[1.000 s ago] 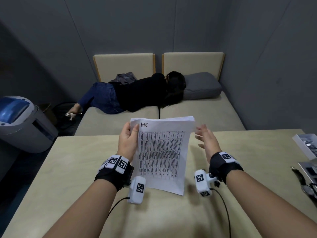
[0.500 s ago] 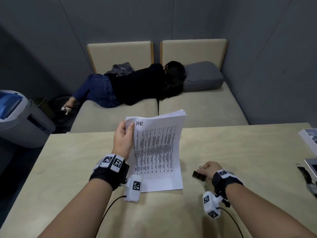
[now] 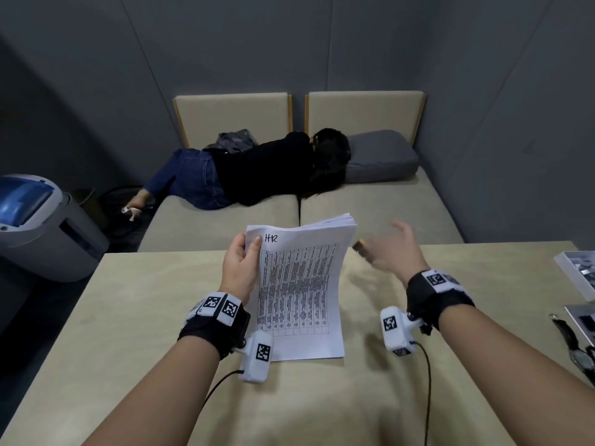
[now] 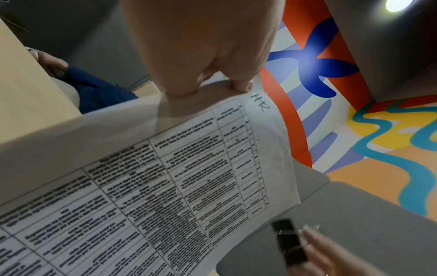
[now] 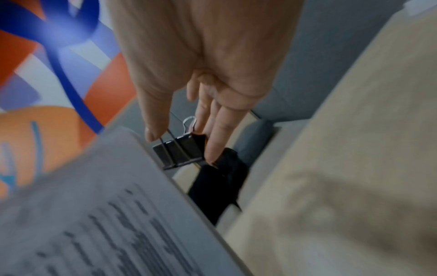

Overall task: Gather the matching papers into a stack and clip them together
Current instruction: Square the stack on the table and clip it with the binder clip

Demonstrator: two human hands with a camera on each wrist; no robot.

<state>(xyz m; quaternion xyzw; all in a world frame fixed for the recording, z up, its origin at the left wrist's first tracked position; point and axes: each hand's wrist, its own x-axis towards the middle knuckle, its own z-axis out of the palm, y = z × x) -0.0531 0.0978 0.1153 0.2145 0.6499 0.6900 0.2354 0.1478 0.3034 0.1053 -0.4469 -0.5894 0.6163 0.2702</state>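
A stack of white papers with a printed table and "HR" handwritten at the top stands upright on its bottom edge on the beige table. My left hand pinches the stack's top left corner, thumb on the front sheet. The same stack fills the left wrist view and shows blurred in the right wrist view. My right hand is raised just right of the stack's top right corner and holds a black binder clip between thumb and fingers. The clip is apart from the paper edge.
White trays with small items and a wristwatch lie at the table's right edge. Beyond the table a person lies on a beige sofa. A grey and blue machine stands at the left.
My right hand went down to the table, picked up the black binder clip, and has now risen with it to the stack's top right corner. The left hand kept its hold.
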